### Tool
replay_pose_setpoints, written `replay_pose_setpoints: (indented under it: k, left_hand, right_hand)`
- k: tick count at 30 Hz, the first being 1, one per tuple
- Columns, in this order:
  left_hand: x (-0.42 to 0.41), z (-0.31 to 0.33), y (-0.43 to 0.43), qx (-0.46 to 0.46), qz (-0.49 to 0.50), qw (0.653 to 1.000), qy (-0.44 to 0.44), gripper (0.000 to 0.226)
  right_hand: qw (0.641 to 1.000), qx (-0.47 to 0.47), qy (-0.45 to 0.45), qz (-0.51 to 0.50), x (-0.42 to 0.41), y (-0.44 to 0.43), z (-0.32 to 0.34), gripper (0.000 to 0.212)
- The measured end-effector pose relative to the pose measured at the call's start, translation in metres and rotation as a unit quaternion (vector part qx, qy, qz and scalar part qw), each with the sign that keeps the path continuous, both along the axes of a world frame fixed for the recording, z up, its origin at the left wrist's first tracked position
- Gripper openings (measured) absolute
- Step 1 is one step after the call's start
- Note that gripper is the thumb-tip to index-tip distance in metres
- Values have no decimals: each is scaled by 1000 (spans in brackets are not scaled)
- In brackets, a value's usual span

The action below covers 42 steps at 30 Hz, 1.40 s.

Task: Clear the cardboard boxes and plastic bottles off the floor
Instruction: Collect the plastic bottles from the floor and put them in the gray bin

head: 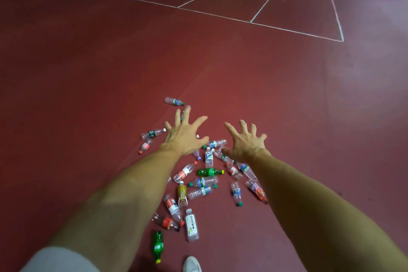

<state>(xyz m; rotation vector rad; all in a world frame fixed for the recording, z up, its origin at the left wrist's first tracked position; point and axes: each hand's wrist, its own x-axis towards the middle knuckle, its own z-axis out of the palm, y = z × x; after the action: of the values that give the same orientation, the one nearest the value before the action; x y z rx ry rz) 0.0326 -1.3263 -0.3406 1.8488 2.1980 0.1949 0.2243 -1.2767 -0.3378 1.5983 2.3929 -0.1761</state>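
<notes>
Plastic bottles (203, 182) lie scattered on their sides across the dark red floor (88, 73), in a loose strip running from beside the person's white shoe (192, 264) out to the two outstretched arms. Farthest left, a dark-labelled clear bottle (152, 133) and a small red-capped bottle (144, 146) lie just left of the left grip (184, 137). That grip is spread wide, fingers splayed, with nothing in it, held out over the far end of the scatter. One lone clear bottle (174, 101) lies beyond its fingertips. Nearer the shoe lies a green bottle (157, 246). Between the arms the pile is thickest, with a yellow-capped green bottle (208, 172) among the clear ones. The right grip (246, 141) is likewise wide open and empty, its thumb above clear bottles. An orange-labelled bottle (257, 190) beside the right forearm lies farthest right. White lines (220, 15) cross the floor well beyond.
</notes>
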Motion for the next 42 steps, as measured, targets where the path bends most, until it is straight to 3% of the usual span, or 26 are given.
replay_pose_setpoints:
  k: [6, 13, 18, 24, 30, 35, 42]
  left_hand:
    - [0, -19, 51, -28, 23, 999, 2, 71]
    - [-1, -59, 108, -45, 125, 991, -27, 70]
    - [-4, -125, 127, -46, 231, 970, -52, 71]
    - [-4, -261, 100, -83, 297, 949, -68, 74]
    - [11, -458, 51, -98, 351, 928, -78, 74]
    - [29, -605, 27, -124, 355, 922, -87, 76]
    - [36, -756, -5, -132, 345, 929, -38, 76]
  right_hand:
    - [999, -36, 0, 23, 0, 66, -22, 88]
    - [991, -60, -30, 112, -9, 152, -58, 93]
    - [976, -76, -46, 198, -26, 199, -120, 92]
    - [959, -104, -30, 263, -58, 200, -257, 99]
    - [941, -134, -66, 304, -61, 173, -446, 97]
    - [923, -163, -115, 329, -52, 150, -604, 106]
    - [908, -153, -122, 371, -59, 151, -753, 111]
